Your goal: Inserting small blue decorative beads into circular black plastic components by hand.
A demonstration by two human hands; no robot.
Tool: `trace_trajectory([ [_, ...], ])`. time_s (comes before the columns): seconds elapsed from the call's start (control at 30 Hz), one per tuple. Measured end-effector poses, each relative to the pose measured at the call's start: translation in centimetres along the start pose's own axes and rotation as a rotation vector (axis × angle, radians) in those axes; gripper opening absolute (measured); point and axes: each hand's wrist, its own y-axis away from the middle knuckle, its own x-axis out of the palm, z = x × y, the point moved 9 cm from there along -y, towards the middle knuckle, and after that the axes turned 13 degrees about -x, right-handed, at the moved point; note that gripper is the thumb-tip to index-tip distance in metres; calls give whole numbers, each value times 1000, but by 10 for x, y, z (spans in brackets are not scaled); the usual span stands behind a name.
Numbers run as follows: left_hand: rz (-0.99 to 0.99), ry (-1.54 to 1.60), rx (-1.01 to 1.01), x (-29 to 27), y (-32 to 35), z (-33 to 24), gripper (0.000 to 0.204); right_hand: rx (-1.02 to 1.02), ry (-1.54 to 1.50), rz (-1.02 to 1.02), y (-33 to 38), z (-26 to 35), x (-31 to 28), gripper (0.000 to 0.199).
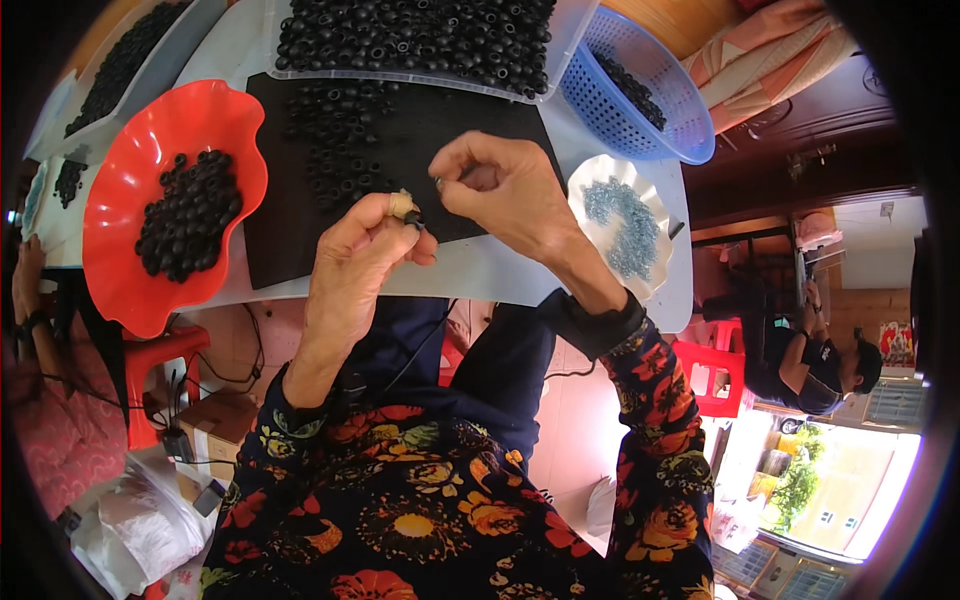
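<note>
The left hand (360, 255) pinches a small black rubber ring (414, 219) between thumb and taped forefinger, above a black mat (290, 230) on the white desk (480, 272). The right hand (505, 185) has its fingers pressed together just beside it. A wavy red plastic bowl (120, 190) on the left holds black rings; a scalloped white dish (655, 265) on the right holds pale blue beads.

Both hands (430, 215) pinching a black ring (414, 219), black mat (290, 180), red bowl (130, 170)

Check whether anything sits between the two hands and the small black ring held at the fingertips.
Nothing visible does. The left hand pinches the small black ring at its fingertips, and the right hand is right beside it over the black mat, with only open air between.
</note>
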Motion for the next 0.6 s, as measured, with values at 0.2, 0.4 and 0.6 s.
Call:
trace_trajectory([
  [0.2, 3, -35, 26, 12, -7, 2, 19, -3, -323, -46, 27, 2, 5, 15],
  [0.4, -11, -69, 28, 14, -10, 5, 16, -115, -162, -136, 36, 18, -5, 16],
  [0.6, -17, -117, 25, 17, -9, 7, 16, -119, -125, -190, 42, 20, -8, 14],
])
